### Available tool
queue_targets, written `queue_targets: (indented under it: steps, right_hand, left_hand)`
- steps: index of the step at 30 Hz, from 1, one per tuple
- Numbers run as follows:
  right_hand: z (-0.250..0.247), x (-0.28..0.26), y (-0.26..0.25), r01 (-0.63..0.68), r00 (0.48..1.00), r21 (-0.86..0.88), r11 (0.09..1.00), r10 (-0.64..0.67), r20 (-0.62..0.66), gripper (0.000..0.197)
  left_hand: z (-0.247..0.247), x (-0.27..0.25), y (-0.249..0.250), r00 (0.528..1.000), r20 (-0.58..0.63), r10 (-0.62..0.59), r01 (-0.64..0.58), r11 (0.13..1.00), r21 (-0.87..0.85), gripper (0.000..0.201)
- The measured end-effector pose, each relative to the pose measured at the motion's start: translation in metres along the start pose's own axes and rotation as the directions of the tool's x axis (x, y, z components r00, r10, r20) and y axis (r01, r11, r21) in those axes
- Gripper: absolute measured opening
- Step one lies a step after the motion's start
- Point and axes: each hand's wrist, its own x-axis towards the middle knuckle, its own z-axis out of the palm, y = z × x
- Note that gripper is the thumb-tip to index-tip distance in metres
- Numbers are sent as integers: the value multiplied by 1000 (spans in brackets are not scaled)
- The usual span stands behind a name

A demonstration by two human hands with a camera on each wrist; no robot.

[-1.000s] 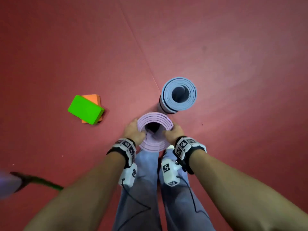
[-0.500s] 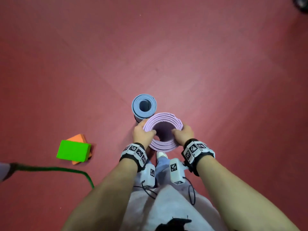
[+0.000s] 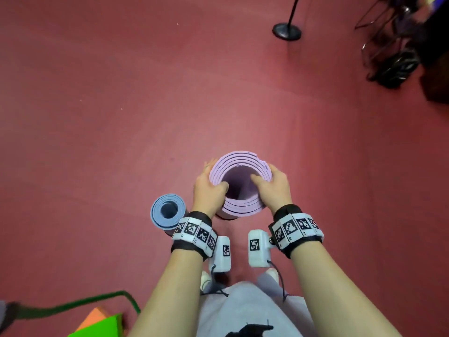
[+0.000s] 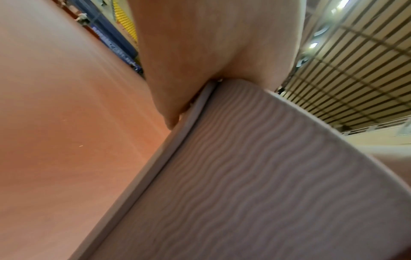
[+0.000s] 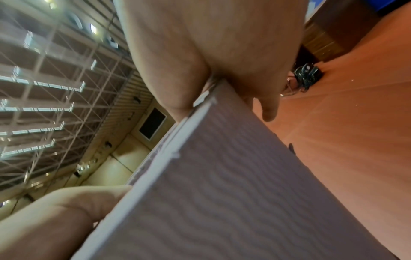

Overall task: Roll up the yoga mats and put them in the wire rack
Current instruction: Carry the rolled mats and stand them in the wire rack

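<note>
A rolled purple yoga mat (image 3: 239,158) stands upright in front of me, seen end-on. My left hand (image 3: 210,188) grips its left rim, thumb hooked inside the roll. My right hand (image 3: 273,187) grips the right rim the same way. The wrist views show the ribbed mat wall (image 4: 255,184) (image 5: 222,193) pinched by each hand (image 4: 200,70) (image 5: 211,61). A rolled blue mat (image 3: 167,211) stands upright on the floor just left of my left wrist. A dark wire rack (image 3: 393,45) stands at the far right.
Red floor (image 3: 121,117) lies all around. A black round stand base (image 3: 286,31) with a pole is at the back right. Green (image 3: 102,328) and orange (image 3: 93,317) blocks and a green cord (image 3: 80,302) lie at the lower left.
The view has swung right and the purple mat has moved with both hands; the blue mat is now left of it and behind. The rack and stand have come into view.
</note>
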Motion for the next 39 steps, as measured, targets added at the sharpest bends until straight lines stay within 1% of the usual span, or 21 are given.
queue_targets:
  steps: [3,4,5,7,8,11,14,17,20,24,27,29,32,34,39]
  right_hand:
    - [-21,2,-13,36,999,56,998,-34,-34,33]
    - [-31,4,-16,39,997,61,997,-35,-66,39]
    - [-41,5,-18,52,994,67,996,-45,-99,50]
    - [-63,11,-19,55,989,102,993,-41,-143,70]
    - [-76,13,-20,52,986,112,992,-34,-161,71]
    - [-118,14,-22,50,979,106,993,-28,-202,64]
    - [-162,17,-14,58,966,123,991,-24,-259,66]
    - [-208,18,-1,105,945,161,981,-48,-325,70]
    - [-257,13,19,117,911,179,977,-34,-411,73]
    - [-316,0,49,97,875,226,969,25,-484,71]
    - [-359,-10,74,78,830,242,967,72,-553,69]
    - [-387,-17,89,65,789,260,963,111,-605,68]
    - [-423,-26,109,51,719,283,958,161,-676,67]
    - [-444,-30,123,37,673,287,957,188,-715,64]
    - [-493,-26,157,36,541,283,958,220,-812,55]
  left_hand:
    - [9,4,25,997,55,46,-44,998,-39,93]
    - [17,4,35,993,80,83,-79,996,-53,99]
    - [25,4,44,988,103,115,-107,992,-73,102]
    - [44,3,63,975,156,159,-145,985,-96,104]
    - [56,3,71,971,178,162,-145,984,-101,103]
    - [94,1,91,952,235,197,-172,977,-124,100]
    - [136,-7,113,934,281,219,-181,971,-154,96]
    - [184,-21,128,920,328,216,-161,969,-185,95]
    - [233,-40,138,886,398,240,-171,964,-202,95]
    - [299,-71,149,841,473,262,-181,961,-211,94]
    - [348,-94,155,787,556,269,-182,961,-206,93]
    - [379,-107,159,739,614,278,-192,960,-204,94]
    - [424,-125,162,666,695,272,-198,962,-187,96]
    - [453,-133,162,619,740,262,-204,964,-171,92]
    - [529,-143,162,479,848,227,-220,966,-134,83]
